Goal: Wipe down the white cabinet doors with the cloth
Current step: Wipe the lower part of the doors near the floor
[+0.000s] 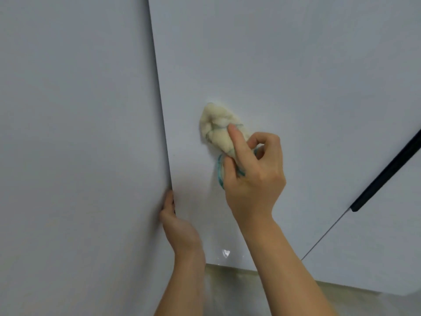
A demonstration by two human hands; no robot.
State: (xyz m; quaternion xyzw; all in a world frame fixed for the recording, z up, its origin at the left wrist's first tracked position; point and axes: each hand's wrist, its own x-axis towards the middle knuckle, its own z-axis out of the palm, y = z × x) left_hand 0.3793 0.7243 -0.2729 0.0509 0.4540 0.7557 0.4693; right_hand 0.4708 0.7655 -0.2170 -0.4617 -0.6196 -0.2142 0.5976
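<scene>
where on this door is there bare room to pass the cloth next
Free: above the cloth, up to the top, and right of the right hand toward the black handle. Crowded: the lower left edge, where the left hand grips the door.

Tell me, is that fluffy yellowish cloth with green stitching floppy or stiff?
Probably floppy: the fluffy yellowish cloth with green stitching is scrunched into soft folds under the right hand. It looks light, since a few fingers hold it against the white cabinet door.

No legible text, labels or signs anywhere
</scene>
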